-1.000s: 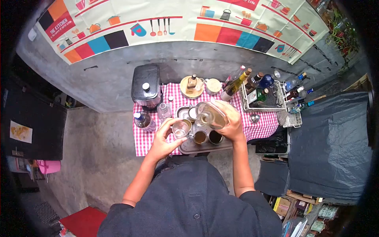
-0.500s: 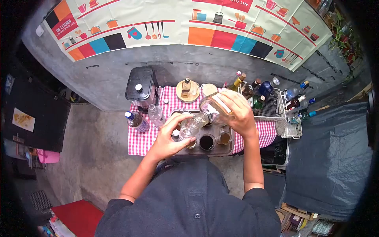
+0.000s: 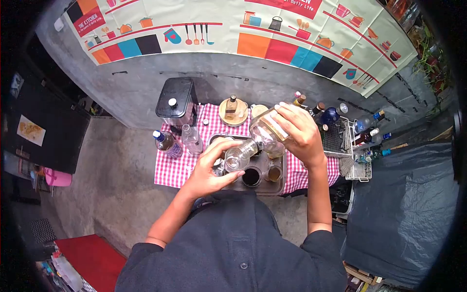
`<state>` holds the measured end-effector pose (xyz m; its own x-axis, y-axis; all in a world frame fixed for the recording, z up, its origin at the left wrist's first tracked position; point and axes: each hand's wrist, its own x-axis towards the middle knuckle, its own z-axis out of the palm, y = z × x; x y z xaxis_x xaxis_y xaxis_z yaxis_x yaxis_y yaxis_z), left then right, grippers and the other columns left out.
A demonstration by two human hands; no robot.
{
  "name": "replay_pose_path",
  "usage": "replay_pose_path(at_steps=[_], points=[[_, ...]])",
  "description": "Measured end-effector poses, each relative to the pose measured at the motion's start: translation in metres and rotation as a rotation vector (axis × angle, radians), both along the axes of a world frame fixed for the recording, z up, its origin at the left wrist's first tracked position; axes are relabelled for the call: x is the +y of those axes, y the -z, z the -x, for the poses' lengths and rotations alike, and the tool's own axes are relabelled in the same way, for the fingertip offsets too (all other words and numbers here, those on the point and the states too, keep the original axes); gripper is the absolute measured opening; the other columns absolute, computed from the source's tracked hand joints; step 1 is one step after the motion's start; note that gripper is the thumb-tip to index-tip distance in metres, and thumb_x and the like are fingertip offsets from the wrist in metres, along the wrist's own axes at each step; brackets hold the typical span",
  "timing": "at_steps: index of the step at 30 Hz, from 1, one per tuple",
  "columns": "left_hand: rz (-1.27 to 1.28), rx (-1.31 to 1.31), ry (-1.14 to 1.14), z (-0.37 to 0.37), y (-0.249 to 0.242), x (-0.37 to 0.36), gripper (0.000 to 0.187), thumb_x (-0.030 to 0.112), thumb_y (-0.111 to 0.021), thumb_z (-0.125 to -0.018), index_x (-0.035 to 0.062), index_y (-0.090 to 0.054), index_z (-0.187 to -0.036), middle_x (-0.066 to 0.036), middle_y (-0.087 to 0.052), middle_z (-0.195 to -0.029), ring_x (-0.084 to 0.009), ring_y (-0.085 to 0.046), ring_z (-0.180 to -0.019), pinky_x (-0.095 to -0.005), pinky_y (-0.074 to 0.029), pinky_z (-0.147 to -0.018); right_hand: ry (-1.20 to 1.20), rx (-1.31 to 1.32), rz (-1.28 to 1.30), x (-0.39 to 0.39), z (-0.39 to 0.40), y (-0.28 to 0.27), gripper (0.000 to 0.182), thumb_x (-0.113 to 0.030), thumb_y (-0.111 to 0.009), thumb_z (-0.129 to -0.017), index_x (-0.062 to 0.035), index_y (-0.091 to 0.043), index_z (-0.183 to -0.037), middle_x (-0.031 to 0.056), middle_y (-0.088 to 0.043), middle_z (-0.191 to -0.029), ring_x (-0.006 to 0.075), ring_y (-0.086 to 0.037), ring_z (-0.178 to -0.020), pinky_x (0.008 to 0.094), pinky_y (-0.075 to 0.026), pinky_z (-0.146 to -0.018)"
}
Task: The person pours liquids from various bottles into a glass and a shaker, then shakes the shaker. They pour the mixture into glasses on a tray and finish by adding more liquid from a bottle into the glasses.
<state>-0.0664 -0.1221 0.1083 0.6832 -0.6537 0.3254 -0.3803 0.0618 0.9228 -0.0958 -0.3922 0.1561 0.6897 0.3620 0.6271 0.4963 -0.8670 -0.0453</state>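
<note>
My left hand (image 3: 210,168) is closed round a clear glass (image 3: 234,159), held above the tray. My right hand (image 3: 300,132) grips a large clear bottle (image 3: 269,130) with a label, tilted so that its neck points down left at the mouth of the glass. Whether liquid is flowing cannot be made out. Below, on the brown tray (image 3: 272,188), stand a glass of dark liquid (image 3: 251,176) and a glass of brownish liquid (image 3: 273,173). Other glasses on the tray are partly hidden by my hands.
On the checked cloth (image 3: 168,176) at left are a blue-capped bottle (image 3: 168,144), an empty-looking clear bottle (image 3: 192,140) and a black dispenser (image 3: 176,100). A round wooden board (image 3: 225,118) bears a small bottle. Racks (image 3: 346,141) with several bottles stand at right.
The bottle in my right hand is tilted a little differently, and its neck still meets the glass. The whole view has shifted slightly, with the table scene lying a little further left.
</note>
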Motion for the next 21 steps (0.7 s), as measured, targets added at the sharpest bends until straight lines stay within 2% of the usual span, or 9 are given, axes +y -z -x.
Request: replay_pose_path(at_steps=[6, 8, 9, 11, 21], points=[[0.037, 0.005, -0.016, -0.002, 0.001, 0.006, 0.060, 0.004, -0.080, -0.072, -0.0015, -0.053, -0.126, -0.009, -0.051, -0.121, -0.0181, -0.053, -0.115, -0.0320, -0.043, -0.099, -0.014, -0.007, 0.044, 0.008, -0.006, -0.009, 0.040, -0.006, -0.066, -0.068, -0.0060, -0.068, -0.108, 0.0115, -0.065, -0.116, 0.0298, -0.060, -0.113, 0.0426, -0.047, -0.097], [0.106, -0.055, -0.045, -0.004, -0.001, 0.008, 0.058, 0.007, -0.080, -0.071, 0.0024, -0.056, -0.124, -0.012, -0.059, -0.117, -0.0233, -0.058, -0.106, -0.0335, -0.046, -0.089, -0.012, -0.019, 0.064, 0.012, -0.007, -0.011, 0.039, -0.006, -0.065, -0.070, -0.0062, -0.068, -0.109, 0.0114, -0.065, -0.116, 0.0291, -0.060, -0.114, 0.0426, -0.047, -0.097], [0.107, -0.054, -0.047, -0.006, -0.001, 0.011, 0.058, 0.007, -0.080, -0.071, 0.0024, -0.056, -0.124, -0.012, -0.059, -0.117, -0.0233, -0.058, -0.106, -0.0335, -0.046, -0.089, -0.013, -0.018, 0.066, 0.014, -0.008, -0.013, 0.039, -0.006, -0.065, -0.070, -0.0062, -0.068, -0.109, 0.0114, -0.065, -0.116, 0.0291, -0.060, -0.114, 0.0426, -0.047, -0.097], [0.037, -0.060, -0.016, -0.009, -0.001, 0.017, 0.060, 0.005, -0.079, -0.072, 0.0004, -0.054, -0.126, -0.009, -0.053, -0.119, -0.0184, -0.054, -0.114, -0.0319, -0.044, -0.098, -0.011, -0.017, 0.091, 0.019, -0.010, -0.016, 0.039, -0.006, -0.065, -0.070, -0.0068, -0.068, -0.109, 0.0113, -0.065, -0.115, 0.0287, -0.060, -0.114, 0.0428, -0.046, -0.098], [0.053, -0.022, 0.004, -0.022, 0.006, 0.039, 0.059, 0.004, -0.078, -0.073, 0.0005, -0.054, -0.126, -0.009, -0.052, -0.120, -0.0185, -0.053, -0.115, -0.0321, -0.043, -0.099, 0.008, -0.015, 0.153, 0.045, -0.021, -0.027, 0.039, -0.008, -0.064, -0.072, -0.0092, -0.068, -0.110, 0.0099, -0.065, -0.116, 0.0266, -0.060, -0.114, 0.0421, -0.046, -0.099]])
